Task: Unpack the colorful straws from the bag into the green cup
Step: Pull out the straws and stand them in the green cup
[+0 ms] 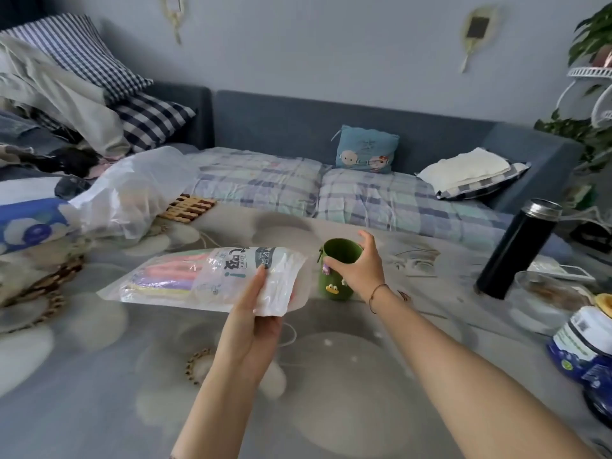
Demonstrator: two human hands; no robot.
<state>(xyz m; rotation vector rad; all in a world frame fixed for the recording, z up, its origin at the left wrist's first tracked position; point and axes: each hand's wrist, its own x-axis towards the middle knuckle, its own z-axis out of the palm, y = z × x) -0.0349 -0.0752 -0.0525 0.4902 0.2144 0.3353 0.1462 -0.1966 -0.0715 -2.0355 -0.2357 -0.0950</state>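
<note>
Straw bag [212, 279] gripped in left hand [255, 313], just beside green cup [337, 270] under loosely wrapped right hand [357, 270].

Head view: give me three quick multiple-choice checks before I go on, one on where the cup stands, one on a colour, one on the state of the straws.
1. Where does the green cup stand relative to the straw bag?
A. On the bag's right
B. On the bag's left
C. Inside the bag

2. What colour is the flask on the right of the table?
A. White
B. Black
C. Red

3. Where are the straws now?
A. In the cup
B. Loose on the table
C. Inside the bag

Answers:
1. A: the cup sits just past the bag's right end, with the right hand around it.
2. B: its body is black with a metal top.
3. C: they show through the plastic, with the left hand in a grip on the bag.
</note>
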